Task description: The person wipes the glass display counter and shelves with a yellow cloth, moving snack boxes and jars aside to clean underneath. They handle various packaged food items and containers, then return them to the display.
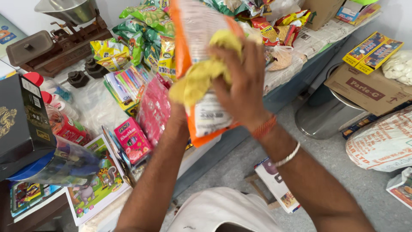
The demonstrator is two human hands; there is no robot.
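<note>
A tall orange and white plastic packet [201, 64] is held up in the air, above the near edge of the counter [206, 148]. It is gripped from behind by the left hand [178, 118]; most of that hand is hidden, so how its fingers lie cannot be told. A crumpled yellow cloth [201, 77] is pressed flat against the front of the packet by the right hand [242, 88], with the fingers spread over it. A thin orange thread band [264, 127] and a silver metal bangle [286, 155] are worn on the right wrist.

Nearer, at the counter's near left corner, a picture book with cartoon animals [96, 184] is laid flat. A small pink box [132, 139] is leaned just beside it. Farther back, green and yellow snack bags [137, 41] are piled in the middle of the counter. At the far left corner, a brown iron weighing scale with a steel pan [64, 34] is set.
</note>
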